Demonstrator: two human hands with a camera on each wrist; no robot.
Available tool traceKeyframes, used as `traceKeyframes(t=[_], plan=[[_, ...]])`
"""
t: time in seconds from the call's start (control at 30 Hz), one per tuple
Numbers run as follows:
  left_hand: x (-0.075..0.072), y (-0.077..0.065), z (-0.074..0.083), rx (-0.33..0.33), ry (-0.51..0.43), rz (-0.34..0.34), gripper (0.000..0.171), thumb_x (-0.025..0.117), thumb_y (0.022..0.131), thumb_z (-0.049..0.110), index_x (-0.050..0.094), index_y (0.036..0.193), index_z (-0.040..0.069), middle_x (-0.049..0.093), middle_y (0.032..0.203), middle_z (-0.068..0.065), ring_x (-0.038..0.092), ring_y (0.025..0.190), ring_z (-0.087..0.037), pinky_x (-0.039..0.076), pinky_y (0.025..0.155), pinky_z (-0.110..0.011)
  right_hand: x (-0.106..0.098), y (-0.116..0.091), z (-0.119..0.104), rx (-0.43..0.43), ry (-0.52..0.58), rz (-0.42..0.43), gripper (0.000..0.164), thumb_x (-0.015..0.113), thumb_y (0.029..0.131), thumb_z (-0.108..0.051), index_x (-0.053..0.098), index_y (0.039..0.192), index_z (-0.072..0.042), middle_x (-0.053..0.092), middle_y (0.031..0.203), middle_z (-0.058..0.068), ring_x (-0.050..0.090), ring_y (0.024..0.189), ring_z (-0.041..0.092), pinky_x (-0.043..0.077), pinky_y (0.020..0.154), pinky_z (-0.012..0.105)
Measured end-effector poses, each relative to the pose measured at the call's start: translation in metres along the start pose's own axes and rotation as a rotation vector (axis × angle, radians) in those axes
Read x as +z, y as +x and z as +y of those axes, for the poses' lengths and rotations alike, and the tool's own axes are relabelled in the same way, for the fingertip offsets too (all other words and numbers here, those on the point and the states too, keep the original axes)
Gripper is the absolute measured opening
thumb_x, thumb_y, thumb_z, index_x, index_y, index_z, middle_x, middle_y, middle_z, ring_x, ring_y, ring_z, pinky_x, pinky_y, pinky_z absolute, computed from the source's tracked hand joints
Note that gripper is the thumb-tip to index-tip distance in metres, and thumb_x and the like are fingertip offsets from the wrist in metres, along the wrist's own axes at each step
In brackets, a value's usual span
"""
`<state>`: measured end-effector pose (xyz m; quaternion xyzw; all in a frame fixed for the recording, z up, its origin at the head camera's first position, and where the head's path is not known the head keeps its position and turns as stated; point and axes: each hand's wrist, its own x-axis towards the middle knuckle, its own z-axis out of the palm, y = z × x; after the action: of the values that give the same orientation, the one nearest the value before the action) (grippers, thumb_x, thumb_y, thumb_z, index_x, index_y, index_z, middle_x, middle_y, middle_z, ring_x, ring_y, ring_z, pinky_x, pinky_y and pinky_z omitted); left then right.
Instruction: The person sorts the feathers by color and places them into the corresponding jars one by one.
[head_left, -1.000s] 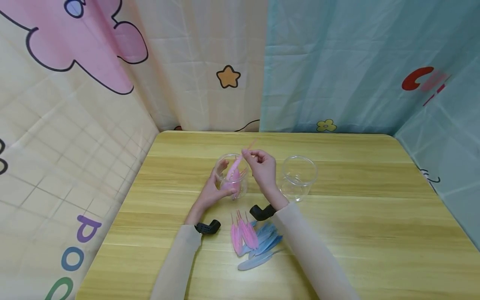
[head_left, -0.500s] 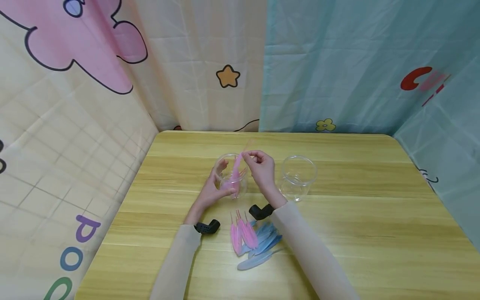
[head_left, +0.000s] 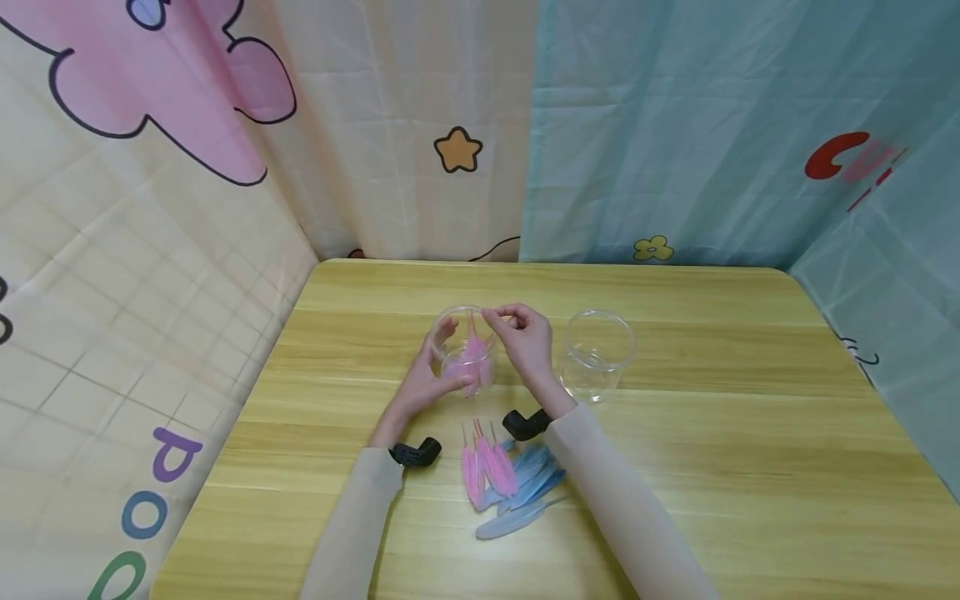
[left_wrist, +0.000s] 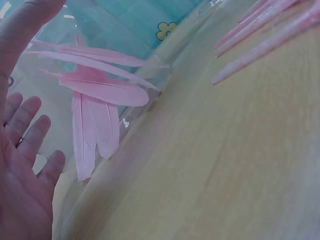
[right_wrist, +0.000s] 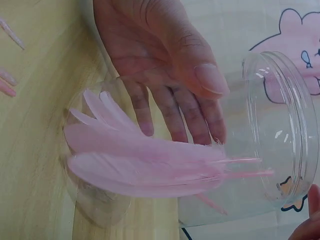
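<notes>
A clear plastic jar (right_wrist: 280,130) stands near the middle of the table with several pink feathers (right_wrist: 145,167) inside, quills toward its mouth. My left hand (head_left: 420,390) holds the jar around its side, thumb on the near face and fingers on the far face. At the right of the rim is my right hand (head_left: 528,343), with no feather visible in its fingertips; whether they touch the rim cannot be told. In front of the jar, several pink feathers (head_left: 491,468) lie next to and partly over a pile of blue feathers (head_left: 531,479).
A second clear jar (head_left: 592,367) stands to the right of my right hand, with nothing visible inside. The wooden table (head_left: 735,400) meets a printed curtain (head_left: 405,167) at the back. Both wrists carry black camera mounts.
The pink feather my right hand pinched above the rim has gone down into the jar and is let go. The left hand has stayed around the jar.
</notes>
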<state>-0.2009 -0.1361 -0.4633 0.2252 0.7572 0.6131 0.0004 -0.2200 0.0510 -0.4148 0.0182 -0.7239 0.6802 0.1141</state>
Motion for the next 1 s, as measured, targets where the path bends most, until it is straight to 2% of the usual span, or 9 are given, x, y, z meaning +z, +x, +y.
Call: traceKeyframes(t=[0.17,0.27,0.37,0.47,0.6,0.73,0.87,1.0], plan=[[0.0,0.0,-0.001,-0.003,0.002,0.001,0.096,0.078,0.076,0.006,0.018,0.15,0.007,0.026,0.151,-0.017,0.024,0.138,-0.028,0.019,0.107,-0.056,-0.008,-0.004,0.002,0.006,-0.007,-0.001,0.032,0.076,0.08,-0.037,0.071,0.086,-0.006,0.044,0.056,0.001,0.034,0.046,0.01,0.023,0.041,0.023],[0.0,0.0,-0.002,-0.001,0.005,-0.001,0.097,0.079,0.076,0.006,0.017,0.15,0.006,0.026,0.151,-0.016,0.024,0.138,-0.028,0.019,0.107,-0.056,-0.015,-0.008,0.002,0.007,-0.038,-0.04,0.034,0.075,0.082,-0.037,0.07,0.084,-0.004,0.044,0.056,0.001,0.035,0.046,0.01,0.025,0.042,0.023],[-0.001,0.0,-0.002,0.004,0.008,-0.003,0.096,0.078,0.076,0.007,0.017,0.15,0.004,0.026,0.151,-0.017,0.024,0.138,-0.028,0.019,0.107,-0.057,-0.025,-0.012,0.002,0.032,-0.093,-0.153,0.032,0.073,0.083,-0.036,0.069,0.081,-0.005,0.043,0.055,0.0,0.034,0.045,0.011,0.026,0.041,0.024],[-0.001,0.001,-0.003,0.005,0.005,-0.005,0.096,0.078,0.076,0.006,0.017,0.15,0.003,0.026,0.151,-0.018,0.024,0.138,-0.029,0.019,0.107,-0.057,-0.035,-0.015,0.003,0.083,-0.181,-0.331,0.028,0.072,0.085,-0.033,0.069,0.079,-0.006,0.04,0.053,-0.001,0.034,0.044,0.013,0.025,0.041,0.025],[-0.002,0.001,-0.003,0.004,0.004,-0.006,0.096,0.078,0.076,0.005,0.017,0.15,0.005,0.026,0.151,-0.017,0.023,0.138,-0.029,0.018,0.107,-0.056,-0.046,-0.018,0.006,0.138,-0.359,-0.605,0.028,0.071,0.086,-0.03,0.069,0.08,-0.003,0.04,0.052,-0.002,0.036,0.044,0.014,0.026,0.041,0.025],[-0.002,0.0,-0.003,-0.008,0.006,-0.005,0.096,0.079,0.076,0.006,0.018,0.151,0.008,0.026,0.152,-0.015,0.023,0.138,-0.026,0.018,0.108,-0.053,-0.049,-0.026,0.013,0.127,-0.554,-0.807,0.038,0.071,0.084,-0.038,0.068,0.075,-0.002,0.041,0.051,-0.005,0.037,0.044,0.01,0.028,0.042,0.024],[-0.001,0.0,-0.002,-0.011,0.011,-0.006,0.096,0.078,0.076,0.006,0.018,0.15,0.006,0.026,0.152,-0.016,0.024,0.138,-0.026,0.018,0.108,-0.053,-0.046,-0.038,0.018,0.092,-0.708,-0.901,0.039,0.074,0.08,-0.04,0.066,0.061,-0.007,0.043,0.048,-0.009,0.038,0.044,0.007,0.03,0.042,0.022],[0.0,0.0,-0.001,-0.012,0.012,-0.003,0.096,0.079,0.076,0.005,0.018,0.15,0.005,0.027,0.151,-0.016,0.024,0.138,-0.026,0.019,0.108,-0.052,-0.04,-0.049,0.019,0.104,-0.831,-0.906,0.043,0.075,0.077,-0.041,0.057,0.051,-0.012,0.038,0.044,-0.011,0.038,0.042,0.006,0.03,0.041,0.022]])
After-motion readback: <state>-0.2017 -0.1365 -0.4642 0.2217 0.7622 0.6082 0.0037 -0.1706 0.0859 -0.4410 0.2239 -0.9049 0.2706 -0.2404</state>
